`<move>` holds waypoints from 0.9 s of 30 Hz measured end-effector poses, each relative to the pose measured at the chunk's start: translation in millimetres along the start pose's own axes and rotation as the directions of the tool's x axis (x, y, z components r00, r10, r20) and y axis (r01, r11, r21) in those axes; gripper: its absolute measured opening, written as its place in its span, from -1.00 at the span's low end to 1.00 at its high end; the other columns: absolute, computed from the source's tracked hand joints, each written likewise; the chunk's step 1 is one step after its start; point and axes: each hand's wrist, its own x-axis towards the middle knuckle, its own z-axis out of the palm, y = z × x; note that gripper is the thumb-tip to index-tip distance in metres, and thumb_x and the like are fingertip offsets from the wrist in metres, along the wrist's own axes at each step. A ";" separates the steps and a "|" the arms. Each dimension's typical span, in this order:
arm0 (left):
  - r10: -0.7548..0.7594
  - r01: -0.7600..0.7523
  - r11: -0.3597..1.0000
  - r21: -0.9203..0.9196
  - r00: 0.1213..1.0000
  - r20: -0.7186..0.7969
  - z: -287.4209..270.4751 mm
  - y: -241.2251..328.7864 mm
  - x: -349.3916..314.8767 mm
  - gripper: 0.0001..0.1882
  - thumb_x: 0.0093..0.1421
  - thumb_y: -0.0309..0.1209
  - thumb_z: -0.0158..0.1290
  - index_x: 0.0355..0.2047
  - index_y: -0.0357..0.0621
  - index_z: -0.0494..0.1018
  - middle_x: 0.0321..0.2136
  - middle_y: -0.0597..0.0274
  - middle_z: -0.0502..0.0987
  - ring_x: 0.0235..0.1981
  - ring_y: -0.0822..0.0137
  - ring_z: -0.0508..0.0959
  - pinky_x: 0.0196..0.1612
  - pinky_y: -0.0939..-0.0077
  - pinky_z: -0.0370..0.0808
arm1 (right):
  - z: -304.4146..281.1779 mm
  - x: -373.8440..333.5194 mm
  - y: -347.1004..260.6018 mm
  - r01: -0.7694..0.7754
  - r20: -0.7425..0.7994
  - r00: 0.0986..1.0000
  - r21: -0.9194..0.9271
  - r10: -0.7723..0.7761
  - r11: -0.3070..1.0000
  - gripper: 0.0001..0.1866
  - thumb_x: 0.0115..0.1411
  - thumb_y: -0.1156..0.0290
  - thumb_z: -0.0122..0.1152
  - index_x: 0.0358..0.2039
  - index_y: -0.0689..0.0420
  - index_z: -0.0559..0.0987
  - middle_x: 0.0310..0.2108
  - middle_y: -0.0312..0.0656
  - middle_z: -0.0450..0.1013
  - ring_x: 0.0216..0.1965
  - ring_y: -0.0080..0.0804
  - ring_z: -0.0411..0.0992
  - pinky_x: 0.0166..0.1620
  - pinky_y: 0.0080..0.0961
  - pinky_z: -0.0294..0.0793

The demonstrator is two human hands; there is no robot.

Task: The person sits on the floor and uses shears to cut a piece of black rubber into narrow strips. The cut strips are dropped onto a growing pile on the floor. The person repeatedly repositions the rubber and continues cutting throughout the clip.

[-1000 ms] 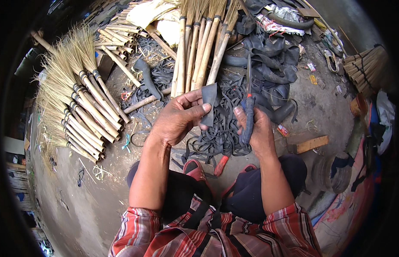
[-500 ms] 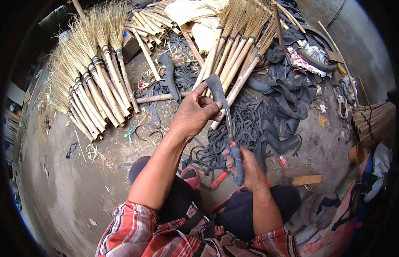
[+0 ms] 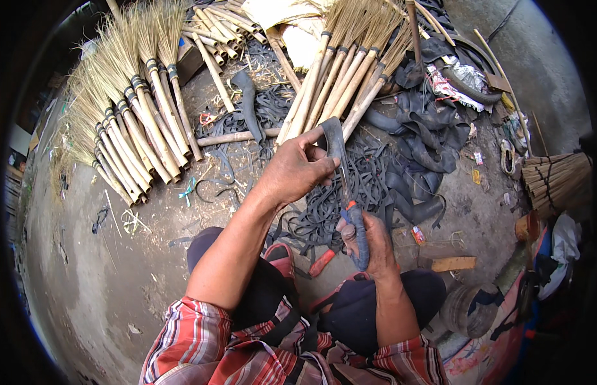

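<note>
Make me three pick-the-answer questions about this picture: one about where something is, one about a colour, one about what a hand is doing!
1. Where does the pile of black rubber strips lie?
A. on the ground ahead of the knees
B. on a shelf
C. in a bucket

2. What colour is the knife handle?
A. yellow
B. blue
C. white

3. What is the left hand doing?
A. lying flat and empty
B. waving
C. gripping a dark rubber piece

Answers: 1 A, strips spread on the ground; 2 B, the handle in the right hand is blue; 3 C, fingers pinch the rubber.
</note>
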 end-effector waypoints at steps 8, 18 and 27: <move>-0.034 0.029 0.996 0.086 0.998 0.062 -1.9 -2.6 0.1 -0.44 0.32 -0.54 0.23 0.31 -0.33 0.38 -0.46 0.36 0.56 -0.45 0.53 0.55 -0.32 0.57 0.56 | 10.5 5.4 1.6 0.050 -0.076 0.996 0.028 -0.048 0.998 -0.72 0.30 0.28 0.42 -0.22 0.22 0.56 -0.41 -0.34 0.50 -0.39 -0.62 0.44 -0.30 -0.60 0.47; -0.060 0.062 0.994 -0.086 0.998 0.029 -0.5 -4.9 4.5 -0.50 0.36 -0.48 0.20 0.29 -0.28 0.42 -0.37 0.40 0.54 -0.34 0.54 0.56 -0.21 0.54 0.65 | 12.2 3.5 -5.2 0.025 -0.095 0.995 -0.174 -0.042 0.984 -0.66 0.35 0.14 0.37 -0.25 0.19 0.54 -0.52 -0.38 0.43 -0.49 -0.67 0.35 -0.41 -0.57 0.35; -0.039 0.033 0.998 0.049 0.991 0.128 10.2 -8.7 1.2 -0.46 0.35 -0.52 0.19 0.33 -0.25 0.39 -0.38 0.40 0.53 -0.36 0.54 0.56 -0.26 0.55 0.59 | 9.0 8.0 6.4 0.065 -0.177 0.978 -0.263 -0.114 0.963 -0.67 0.31 0.18 0.43 -0.28 0.20 0.58 -0.47 -0.31 0.48 -0.42 -0.58 0.39 -0.32 -0.50 0.42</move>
